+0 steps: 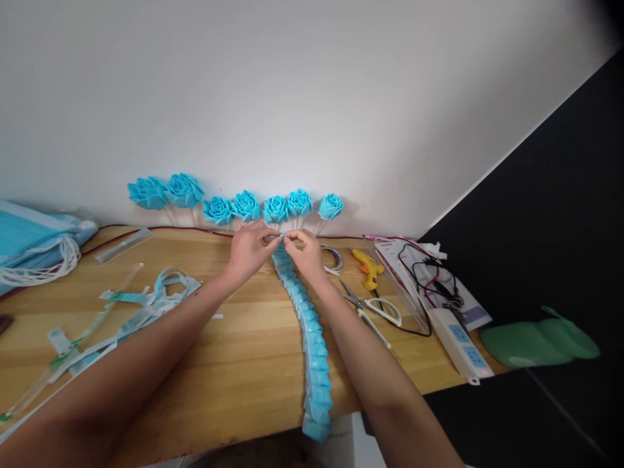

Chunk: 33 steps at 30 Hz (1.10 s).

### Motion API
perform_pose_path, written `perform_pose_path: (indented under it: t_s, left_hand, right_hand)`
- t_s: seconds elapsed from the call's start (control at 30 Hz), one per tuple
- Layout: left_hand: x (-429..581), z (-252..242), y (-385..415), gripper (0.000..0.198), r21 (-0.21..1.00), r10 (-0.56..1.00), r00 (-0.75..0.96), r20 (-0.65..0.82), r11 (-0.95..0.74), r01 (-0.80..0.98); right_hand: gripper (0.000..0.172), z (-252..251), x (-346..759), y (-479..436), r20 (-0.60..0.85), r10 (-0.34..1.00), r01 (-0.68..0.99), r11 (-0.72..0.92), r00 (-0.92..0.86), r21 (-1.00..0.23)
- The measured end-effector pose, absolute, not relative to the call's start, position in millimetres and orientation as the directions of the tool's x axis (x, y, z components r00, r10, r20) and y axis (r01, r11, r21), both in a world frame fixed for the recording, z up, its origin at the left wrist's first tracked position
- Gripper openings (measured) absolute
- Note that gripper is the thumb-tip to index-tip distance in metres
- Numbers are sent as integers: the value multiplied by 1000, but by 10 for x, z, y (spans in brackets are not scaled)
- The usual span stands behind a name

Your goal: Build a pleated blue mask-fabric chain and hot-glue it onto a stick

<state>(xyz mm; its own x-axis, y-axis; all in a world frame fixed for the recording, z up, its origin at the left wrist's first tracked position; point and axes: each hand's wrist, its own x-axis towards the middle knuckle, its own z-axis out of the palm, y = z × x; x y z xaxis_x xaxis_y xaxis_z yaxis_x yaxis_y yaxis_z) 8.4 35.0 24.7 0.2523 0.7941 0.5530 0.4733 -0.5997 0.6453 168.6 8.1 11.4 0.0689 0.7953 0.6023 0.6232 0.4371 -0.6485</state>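
Your left hand [251, 248] and right hand [307, 250] meet, each grip pinching the far end of the blue pleated strip [314, 348], left of the scissors [361, 303]. Its near end reaches the surface [234, 370] edge; a forearm nudge could drag it off.

Wooden bench [234, 370] against a pale wall [292, 97]
The wall is plain, under soft light with faint shadows; a black surface [550, 195] meets it at right along a slanting edge. Grain runs across the bench.
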Motion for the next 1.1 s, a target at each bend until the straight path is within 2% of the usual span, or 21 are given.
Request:
perform_pose_path:
  t_s: [0.3,0.47,0.7,0.87,1.0,1.1]
  left_hand:
    - [76,255,352,17,586,768,269,581,-624,517]
    - [79,250,358,18,677,816,255,519,-574,460]
    - [82,237,380,21,733,839,255,480,-543,409]
    - [64,227,413,24,785,857,230,461,-515,344]
    - [32,231,463,36,843,885,168,434,-465,271]
    - [28,241,480,40,917,920,171,352,-376,134]
  right_hand:
    - [8,58,1659,95,660,751,717,450,18,-532]
    - [9,48,1650,91,678,735,737,452,12,-503]
    - [9,29,1660,99,693,721,724,474,8,-502]
    - [10,64,1672,97,639,766,646,456,66,-613]
    - [16,83,1713,98,504,849,420,404,157,-813]
    - [19,76,1730,99,426,885,272,370,189,-888]
